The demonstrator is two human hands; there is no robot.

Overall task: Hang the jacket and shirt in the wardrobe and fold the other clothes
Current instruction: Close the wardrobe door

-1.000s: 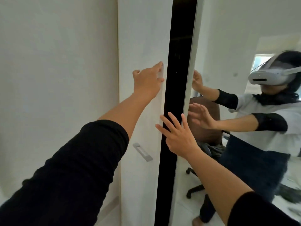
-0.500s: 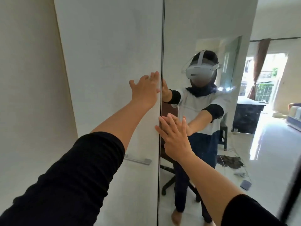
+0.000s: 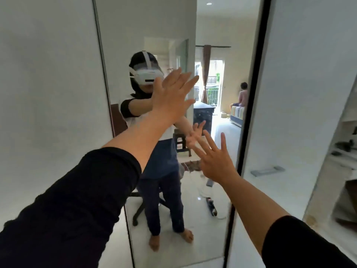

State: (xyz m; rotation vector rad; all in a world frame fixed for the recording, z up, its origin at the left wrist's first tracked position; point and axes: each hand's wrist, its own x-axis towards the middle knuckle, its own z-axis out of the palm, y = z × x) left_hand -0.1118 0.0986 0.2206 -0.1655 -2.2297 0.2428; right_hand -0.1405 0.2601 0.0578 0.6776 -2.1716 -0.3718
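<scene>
The wardrobe's mirrored sliding door (image 3: pixel 218 45) fills the middle of the view and covers the wardrobe opening. My left hand (image 3: pixel 173 97) is raised flat in front of the mirror, fingers spread, holding nothing. My right hand (image 3: pixel 214 157) is lower and to the right, also spread and empty, close to the mirror's dark right edge (image 3: pixel 249 122). Both arms wear black sleeves. The white wardrobe panel (image 3: pixel 48 103) stands on the left. No jacket, shirt or other clothes are in view.
The mirror reflects a person wearing a white headset, an office chair, a tiled floor with cables, and a bright doorway. Another white door (image 3: pixel 301 93) with a grey handle (image 3: pixel 267 169) stands to the right. Shelves (image 3: pixel 345 149) show at the far right.
The dark gap into the wardrobe has closed as the mirrored door slid left. My view has swung right, and both hands now hover over the mirror instead of its left edge.
</scene>
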